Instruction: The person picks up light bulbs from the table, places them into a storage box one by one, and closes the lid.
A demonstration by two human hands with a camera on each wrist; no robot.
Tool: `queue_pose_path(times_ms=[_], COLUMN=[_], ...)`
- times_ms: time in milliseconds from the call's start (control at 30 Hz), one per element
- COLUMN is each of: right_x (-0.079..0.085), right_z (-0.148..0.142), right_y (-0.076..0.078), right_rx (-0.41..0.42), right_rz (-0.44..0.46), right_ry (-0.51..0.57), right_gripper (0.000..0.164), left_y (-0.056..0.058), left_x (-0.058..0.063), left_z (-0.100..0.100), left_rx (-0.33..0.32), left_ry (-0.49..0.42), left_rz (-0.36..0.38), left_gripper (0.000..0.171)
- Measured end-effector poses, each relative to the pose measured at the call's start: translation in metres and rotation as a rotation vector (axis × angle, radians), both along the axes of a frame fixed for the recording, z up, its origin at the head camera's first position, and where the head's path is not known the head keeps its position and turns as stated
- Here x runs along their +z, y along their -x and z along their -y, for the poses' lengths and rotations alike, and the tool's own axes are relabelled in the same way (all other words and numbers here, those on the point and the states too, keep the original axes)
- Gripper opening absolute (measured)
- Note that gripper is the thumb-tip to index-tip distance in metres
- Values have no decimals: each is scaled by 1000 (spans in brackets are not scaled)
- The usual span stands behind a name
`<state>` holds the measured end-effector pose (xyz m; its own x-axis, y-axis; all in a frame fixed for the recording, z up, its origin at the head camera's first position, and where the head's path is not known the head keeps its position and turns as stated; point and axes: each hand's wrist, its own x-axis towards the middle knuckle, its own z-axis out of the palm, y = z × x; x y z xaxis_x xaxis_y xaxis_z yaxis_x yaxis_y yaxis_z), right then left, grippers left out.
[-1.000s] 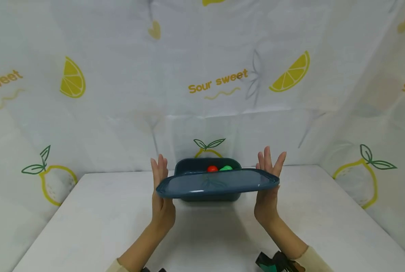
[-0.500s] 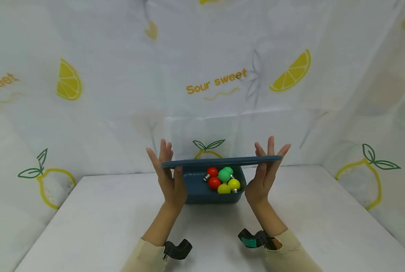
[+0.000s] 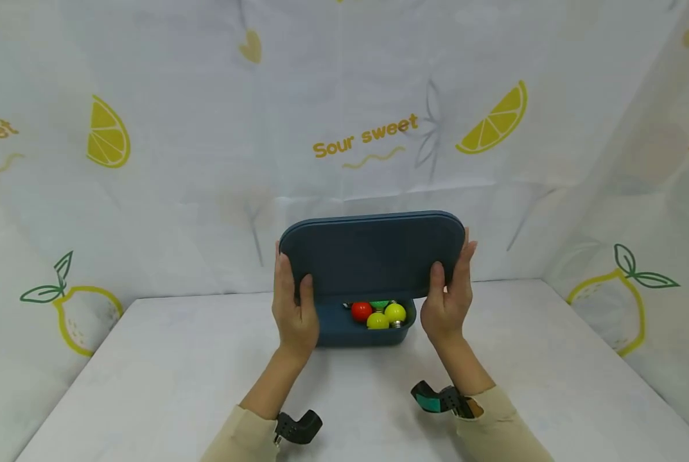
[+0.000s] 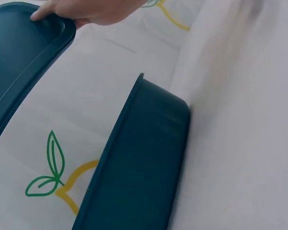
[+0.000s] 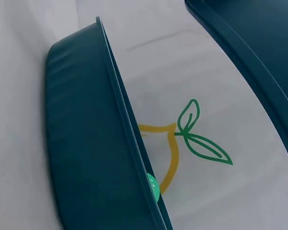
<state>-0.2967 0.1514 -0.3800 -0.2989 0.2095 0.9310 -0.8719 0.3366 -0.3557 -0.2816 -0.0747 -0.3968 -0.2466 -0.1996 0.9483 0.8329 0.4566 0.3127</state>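
Note:
A dark blue-green lid is held up in front of the backdrop, tilted so its broad face shows in the head view. My left hand grips its left end, thumb on the near face. At the other end my right hand holds it the same way; that hand also shows in the left wrist view. Below and behind the lid stands a matching box, partly covered from sight. Inside lie several small round bulbs: a red bulb, yellow bulbs, and a mostly hidden green bulb.
The box rests on a white table, close to its back edge. A white cloth printed with lemons hangs behind and at the sides. Each wrist wears a black camera mount, like the left mount.
Both hands have raised the lid and turned it, from a low slant through edge-on to its broad face. The bulbs came into view, and the lid now covers part of them again.

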Motion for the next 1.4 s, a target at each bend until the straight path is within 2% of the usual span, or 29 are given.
queue_pose_path(times_ms=[67,233,333,567,667,800,967,1133,1267,1400], right_x=[0,1,1,-10,-20,-36,-48,-55,-57,-57], right_z=[0,2,2,3,4,5,7,8,7,7], right_y=[0,-2,-3,2,5,8,10,10,11,11], right_rx=[-64,-200,-245,-339,-338,-331,-346,-356,-279,-205], right_rz=[9,109,159,267,351,445,556,652,736,809], right_ry=[-33,-89,-127,-321,-371,-422,-503,-540,-518,-496], right_gripper=[61,52,53,63,67,69,69,68,70,73], left_y=[-1,-3,-4,-5,-5,-4,0,0,0,0], left_x=[3,6,4,1,-5,-20,-37,-45,-50,-49], left_z=[2,6,8,12,13,17,20,17,15,15], left_rx=[21,44,65,133,166,200,235,251,270,255], left_ry=[24,35,45,119,178,228,240,250,274,282], left_rz=[15,153,218,353,426,510,621,695,723,797], left_gripper=[61,53,55,58,60,62,61,61,62,64])
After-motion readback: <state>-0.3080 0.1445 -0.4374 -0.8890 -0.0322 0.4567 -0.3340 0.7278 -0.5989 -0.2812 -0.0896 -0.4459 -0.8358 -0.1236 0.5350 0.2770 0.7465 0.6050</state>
